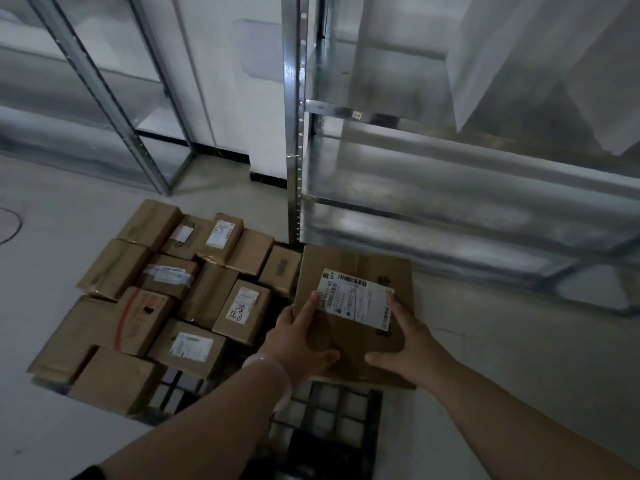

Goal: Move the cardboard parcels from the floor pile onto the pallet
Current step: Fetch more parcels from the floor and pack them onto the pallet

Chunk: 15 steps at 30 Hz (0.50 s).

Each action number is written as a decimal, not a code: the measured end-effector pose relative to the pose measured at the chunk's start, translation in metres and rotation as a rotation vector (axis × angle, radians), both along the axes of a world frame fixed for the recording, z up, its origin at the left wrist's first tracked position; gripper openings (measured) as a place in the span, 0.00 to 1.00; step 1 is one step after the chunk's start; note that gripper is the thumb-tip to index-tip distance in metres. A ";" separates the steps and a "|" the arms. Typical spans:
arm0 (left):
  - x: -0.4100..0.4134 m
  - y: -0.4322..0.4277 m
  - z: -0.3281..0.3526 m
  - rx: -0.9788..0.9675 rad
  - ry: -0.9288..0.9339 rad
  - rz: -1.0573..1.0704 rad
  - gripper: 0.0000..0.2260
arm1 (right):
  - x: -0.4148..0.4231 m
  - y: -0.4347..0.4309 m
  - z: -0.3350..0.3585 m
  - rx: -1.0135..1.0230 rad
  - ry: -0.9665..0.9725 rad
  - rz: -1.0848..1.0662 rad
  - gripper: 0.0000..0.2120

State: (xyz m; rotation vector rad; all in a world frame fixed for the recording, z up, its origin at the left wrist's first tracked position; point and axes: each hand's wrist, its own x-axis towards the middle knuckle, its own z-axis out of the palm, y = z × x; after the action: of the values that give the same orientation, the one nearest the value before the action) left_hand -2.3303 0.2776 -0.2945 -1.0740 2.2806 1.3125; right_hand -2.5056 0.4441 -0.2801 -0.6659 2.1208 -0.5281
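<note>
A metal rack (450, 188) with bare galvanised shelves is seen along the right, and a second rack (114, 109) stands at the far left against the wall. A black grid pallet (332, 410) lies on the pale floor (519, 358), its far right corner just beside the right rack's upright. The pallet's left half and far edge are covered by stacked parcels (114, 379), packed touching one another, several with white labels. A flat parcel (349, 341) is held over the pallet's far right corner, its near edge above the bare grid and its left edge just beside the stack. A white shipping label (356, 299) is stuck on its top face. The left hand (298, 337) is set at the parcel's left edge; in the dim view its fingers seem curled over that edge, thumb on top. The right hand (405, 337) is laid flat on the top face, fingers straight and spread, thumb pointing inward. A pale wristband (273, 368) is worn on the left wrist.
</note>
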 end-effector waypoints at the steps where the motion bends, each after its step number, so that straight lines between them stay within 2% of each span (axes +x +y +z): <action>1: -0.002 0.000 -0.002 -0.001 -0.010 0.005 0.47 | -0.003 0.000 -0.001 0.003 -0.006 0.004 0.58; 8: -0.016 -0.025 -0.044 0.023 -0.019 -0.028 0.48 | -0.006 -0.015 -0.033 0.034 0.003 -0.053 0.57; 15: -0.034 -0.049 -0.120 0.082 -0.025 -0.022 0.47 | -0.011 -0.034 -0.107 0.081 -0.034 -0.097 0.56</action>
State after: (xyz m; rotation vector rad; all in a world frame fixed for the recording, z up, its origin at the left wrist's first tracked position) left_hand -2.3642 0.2285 -0.4149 -1.0297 2.1938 1.3636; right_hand -2.5164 0.4096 -0.3869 -0.5071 2.1388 -0.5001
